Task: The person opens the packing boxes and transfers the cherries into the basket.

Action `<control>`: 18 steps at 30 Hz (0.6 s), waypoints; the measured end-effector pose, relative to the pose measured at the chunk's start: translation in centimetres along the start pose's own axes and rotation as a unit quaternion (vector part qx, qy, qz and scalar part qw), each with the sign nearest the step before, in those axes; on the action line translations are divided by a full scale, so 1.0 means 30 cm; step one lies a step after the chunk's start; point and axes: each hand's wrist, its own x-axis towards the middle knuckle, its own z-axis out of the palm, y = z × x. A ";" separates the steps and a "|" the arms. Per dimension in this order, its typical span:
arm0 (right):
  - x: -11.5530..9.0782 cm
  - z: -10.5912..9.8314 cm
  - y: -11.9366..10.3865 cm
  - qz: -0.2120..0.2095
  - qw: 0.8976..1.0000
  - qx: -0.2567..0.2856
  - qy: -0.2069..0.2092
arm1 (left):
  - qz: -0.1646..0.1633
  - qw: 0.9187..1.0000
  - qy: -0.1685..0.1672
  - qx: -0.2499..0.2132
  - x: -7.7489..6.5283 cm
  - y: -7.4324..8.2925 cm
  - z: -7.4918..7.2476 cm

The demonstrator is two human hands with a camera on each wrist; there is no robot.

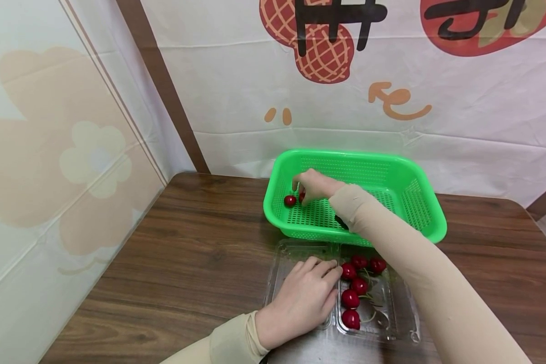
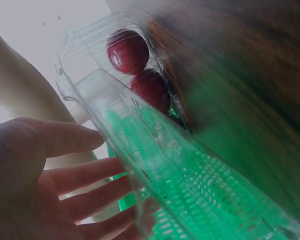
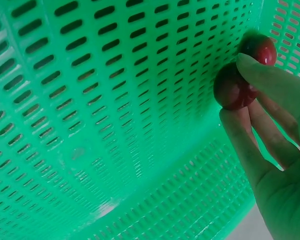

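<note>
My right hand [image 1: 316, 184] reaches into the left part of a green plastic basket [image 1: 355, 233]. Between thumb and fingers it pinches a dark red cherry [image 3: 232, 87], close over the perforated floor. Another cherry [image 1: 289, 201] lies just beside it, by the basket's left end. My left hand [image 1: 302, 298] rests at the clear plastic box [image 1: 279, 253] in front of the basket, its fingers loosely bent along the middle edge. Several cherries [image 1: 350, 299] with green stems lie in the box's right half, near the left fingertips. In the left wrist view the fingers touch the clear wall [image 2: 135, 165].
Box and basket stand on a brown wooden table [image 1: 186, 253]. Directly behind the basket hangs a white printed cloth [image 1: 236, 101], and another pale cloth [image 1: 50, 151] covers the left side. My right forearm [image 1: 418, 263] crosses over the basket's front rim.
</note>
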 end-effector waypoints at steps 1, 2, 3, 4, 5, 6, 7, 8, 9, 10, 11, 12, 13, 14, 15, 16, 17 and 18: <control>0.002 0.001 0.000 -0.002 1.000 -0.001 -0.001 | 0.000 1.000 0.001 0.000 0.000 0.000 0.000; 0.004 0.002 0.001 -0.002 1.000 -0.001 -0.001 | 0.001 1.000 0.001 -0.001 0.000 -0.001 0.000; 0.006 0.003 0.001 -0.001 1.000 -0.002 -0.002 | 0.000 1.000 0.002 -0.001 0.000 -0.001 -0.001; 0.008 0.004 0.002 -0.001 1.000 -0.002 -0.002 | 0.001 1.000 0.002 -0.001 0.000 0.000 -0.001; 0.010 0.005 0.003 -0.002 1.000 -0.003 -0.002 | 0.000 1.000 0.003 -0.001 0.000 0.000 0.000; 0.012 0.005 0.004 -0.002 1.000 -0.004 -0.003 | 0.001 1.000 0.003 -0.001 0.000 0.000 0.000; 0.014 0.006 0.004 0.000 1.000 -0.004 -0.004 | 0.001 1.000 0.004 -0.001 0.001 0.001 0.000; 0.015 0.006 0.005 0.001 1.000 -0.004 -0.004 | 0.001 1.000 0.004 -0.001 0.001 0.001 0.000; 0.016 0.006 0.005 0.001 1.000 -0.004 -0.005 | 0.001 1.000 0.004 -0.002 0.001 0.001 0.000; 0.016 0.006 0.004 0.001 1.000 -0.004 -0.006 | 0.001 1.000 0.003 -0.002 0.001 0.002 0.001; 0.015 0.006 0.002 0.002 1.000 -0.004 -0.007 | 0.001 1.000 0.004 -0.002 0.001 0.002 0.001; 0.014 0.005 0.001 0.004 1.000 -0.004 -0.008 | 0.001 1.000 0.003 -0.001 0.001 0.002 0.001; 0.013 0.005 -0.001 0.005 1.000 -0.004 -0.009 | 0.001 1.000 0.003 -0.002 0.001 0.002 0.001; 0.011 0.005 -0.003 0.005 1.000 -0.005 -0.008 | 0.001 1.000 0.003 -0.002 0.001 0.002 0.001; 0.011 0.005 -0.005 0.005 1.000 -0.005 -0.008 | 0.001 1.000 0.004 -0.001 0.001 0.003 0.002; 0.010 0.005 -0.007 0.005 1.000 -0.006 -0.008 | 0.001 1.000 0.005 -0.001 0.001 0.003 0.002; 0.009 0.005 -0.007 0.004 1.000 -0.008 -0.008 | 0.001 1.000 0.006 0.000 0.001 0.002 0.003; 0.009 0.006 -0.008 0.003 1.000 -0.009 -0.008 | 0.001 1.000 0.007 0.001 0.001 0.002 0.003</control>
